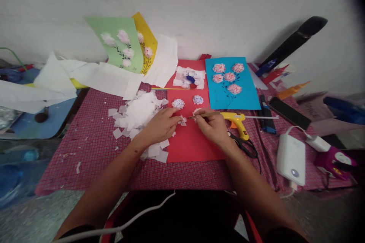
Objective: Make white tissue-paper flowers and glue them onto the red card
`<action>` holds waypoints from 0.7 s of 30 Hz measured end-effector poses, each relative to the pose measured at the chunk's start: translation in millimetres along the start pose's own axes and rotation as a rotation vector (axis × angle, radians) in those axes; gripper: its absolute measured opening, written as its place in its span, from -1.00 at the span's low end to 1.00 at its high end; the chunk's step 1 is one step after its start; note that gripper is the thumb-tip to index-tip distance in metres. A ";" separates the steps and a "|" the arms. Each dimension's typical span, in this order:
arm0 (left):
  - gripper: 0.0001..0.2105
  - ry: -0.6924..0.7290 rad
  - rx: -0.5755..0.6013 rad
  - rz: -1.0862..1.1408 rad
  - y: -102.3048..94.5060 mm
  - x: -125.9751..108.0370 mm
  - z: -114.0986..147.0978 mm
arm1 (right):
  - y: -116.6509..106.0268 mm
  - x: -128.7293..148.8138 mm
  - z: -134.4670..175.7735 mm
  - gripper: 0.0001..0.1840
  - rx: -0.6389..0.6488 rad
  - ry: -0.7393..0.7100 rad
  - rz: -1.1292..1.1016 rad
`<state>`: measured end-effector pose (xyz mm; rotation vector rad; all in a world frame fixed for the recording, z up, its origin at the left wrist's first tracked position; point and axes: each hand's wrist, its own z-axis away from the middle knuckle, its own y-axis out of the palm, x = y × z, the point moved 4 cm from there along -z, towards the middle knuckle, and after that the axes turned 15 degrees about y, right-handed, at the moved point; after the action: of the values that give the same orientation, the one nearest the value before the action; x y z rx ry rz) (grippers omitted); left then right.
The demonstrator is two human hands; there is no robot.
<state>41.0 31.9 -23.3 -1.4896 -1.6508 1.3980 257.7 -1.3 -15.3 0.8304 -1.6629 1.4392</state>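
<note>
A red sheet of paper (194,144) lies in front of me with small crumpled-paper flowers on it. My left hand (159,126) is open, its fingers stretched out and their tips at the edge of a small white paper flower (182,121). My right hand (212,126) is closed around a thin brown stick (209,114), whose dark tip points at that flower. Another white flower (196,112) is partly covered by my right fingers. Above them sit two flowers dotted with blue, one left (178,103) and one right (197,100).
White paper squares (139,112) are heaped at left. A yellow glue gun (238,121) lies right of my hand, below a blue flower card (253,98). Paint-stained tissue (185,74) lies behind. A phone (289,113) and white power bank (291,157) sit at right.
</note>
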 end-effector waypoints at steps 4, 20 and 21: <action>-0.64 -0.009 -0.029 0.000 0.0 1.4 0.8 | 4.3 3.3 0.7 -0.81 0.041 -0.014 0.050; -0.66 -0.054 -0.145 -0.075 -1.1 8.9 4.1 | 3.8 4.1 2.4 -0.81 0.034 -0.020 0.026; -0.66 -0.050 -0.153 -0.084 -0.7 10.4 4.3 | 4.2 3.9 2.7 -0.81 0.037 -0.027 0.030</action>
<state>34.2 40.1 -26.7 -1.4599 -1.8661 1.2983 251.8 -3.3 -14.1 0.8523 -1.6804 1.4895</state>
